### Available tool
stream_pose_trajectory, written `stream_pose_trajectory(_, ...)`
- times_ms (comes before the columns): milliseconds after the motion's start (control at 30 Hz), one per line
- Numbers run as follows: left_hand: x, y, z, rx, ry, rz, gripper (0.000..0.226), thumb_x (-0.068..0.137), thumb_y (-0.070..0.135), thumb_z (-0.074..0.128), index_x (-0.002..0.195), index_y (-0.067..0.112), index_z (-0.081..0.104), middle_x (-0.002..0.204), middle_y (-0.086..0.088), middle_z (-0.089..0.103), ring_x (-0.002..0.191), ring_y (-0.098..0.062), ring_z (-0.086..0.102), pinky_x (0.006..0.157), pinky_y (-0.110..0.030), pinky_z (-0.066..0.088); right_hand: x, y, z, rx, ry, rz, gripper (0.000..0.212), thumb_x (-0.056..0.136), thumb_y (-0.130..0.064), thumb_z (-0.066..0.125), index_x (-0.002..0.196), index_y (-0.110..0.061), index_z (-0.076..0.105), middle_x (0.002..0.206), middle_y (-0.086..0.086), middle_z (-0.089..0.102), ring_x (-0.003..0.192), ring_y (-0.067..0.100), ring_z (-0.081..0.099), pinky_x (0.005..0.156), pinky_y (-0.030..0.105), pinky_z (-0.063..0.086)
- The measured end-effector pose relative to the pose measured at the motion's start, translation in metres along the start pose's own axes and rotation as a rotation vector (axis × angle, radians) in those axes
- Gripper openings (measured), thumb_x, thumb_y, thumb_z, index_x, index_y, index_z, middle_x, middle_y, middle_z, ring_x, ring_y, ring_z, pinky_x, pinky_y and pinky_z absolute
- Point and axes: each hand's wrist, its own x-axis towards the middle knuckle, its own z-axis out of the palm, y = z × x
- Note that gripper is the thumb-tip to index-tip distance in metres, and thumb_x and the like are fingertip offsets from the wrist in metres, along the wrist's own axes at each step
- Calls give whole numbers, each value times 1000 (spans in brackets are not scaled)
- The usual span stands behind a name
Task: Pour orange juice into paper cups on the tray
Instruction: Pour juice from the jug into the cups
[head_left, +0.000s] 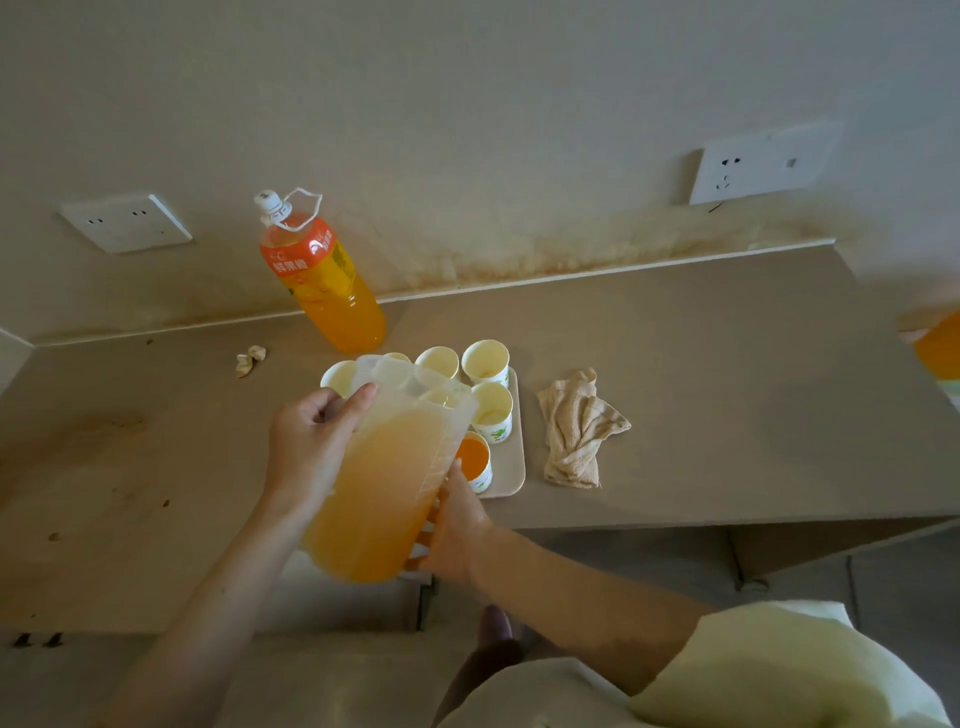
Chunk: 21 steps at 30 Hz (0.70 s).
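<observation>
Over the beige desk (701, 395), both hands are gripping the juice jug (384, 483), left hand (311, 441) on its wall, right hand (458, 527) on its handle, above the tray (514, 480) of paper cups (492, 408); tilting slowly seems wisest.

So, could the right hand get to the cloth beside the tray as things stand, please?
Probably not yet: the right hand grips the pitcher by its handle, tilted over the cups. The way itself looks free; the cloth lies just right of the tray, unobstructed.
</observation>
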Motion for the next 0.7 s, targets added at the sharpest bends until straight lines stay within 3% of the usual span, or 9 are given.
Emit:
stream_pose_trajectory(167,21,0,7,-23,-55,37,49,86,30,68,56,7,37,56,-9,35,44,-6,27,47,-25,25,5,-12,5,30,-9,-49,77,89,-77,32,144,-25,44,139,9,55,130,37,48,110,59,34)
stream_pose_trajectory(367,36,0,12,-43,-100,34,50,84,31,70,55,12,33,54,-7,36,42,-6,26,48,-26,22,4,-20,8,147,-6,-75,60,93,-70,35,104,-17,59,105,10,63,98,31,59,100,52,42)
stream_pose_trajectory(467,43,-3,12,-56,-101,2,50,84,31,70,55,13,34,45,8,37,39,-4,29,48,-27,23,6,-23,11,155,-23,-57,65,92,-72,36,115,-15,58,107,10,63,104,32,58,103,53,42)
stream_pose_trajectory(533,47,-5,11,-57,-114,0,48,84,32,70,56,9,38,43,11,37,39,-4,29,49,-27,24,6,-24,12,177,-7,-50,66,92,-71,36,119,-14,57,108,11,64,100,30,59,90,48,49)
stream_pose_trajectory(600,49,-6,11,-58,-119,2,50,84,31,69,58,0,40,45,8,38,39,-4,29,47,-26,24,5,-24,13,182,-9,-53,70,92,-71,35,133,-16,52,124,11,62,111,30,58,79,44,52)
stream_pose_trajectory(700,49,-5,11,-34,-145,18,54,84,31,69,63,-9,39,54,-5,39,39,-4,28,41,-20,25,7,-22,15,151,-28,-84,69,95,-67,34,146,-21,40,145,8,48,134,33,44,102,55,41)
